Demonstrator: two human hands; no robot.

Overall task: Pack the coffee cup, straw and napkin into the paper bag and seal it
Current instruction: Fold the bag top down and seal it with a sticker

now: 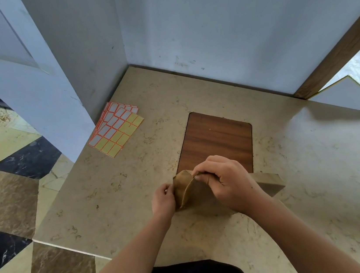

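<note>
paper bag (pixel 188 192): brown, creased; top flaps folded over; upright on beige counter, at wooden inlay's near edge

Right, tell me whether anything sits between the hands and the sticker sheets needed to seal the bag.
Nothing visible does. Both hands, left and right, hold the paper bag at its top. The sticker sheets lie far to the left near the wall, and only bare countertop shows between them and the bag.

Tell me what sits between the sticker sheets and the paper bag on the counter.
Nothing: in the head view the stretch of beige stone counter between the sticker sheets and the paper bag is bare. The left hand holds the bag's near side.
</note>
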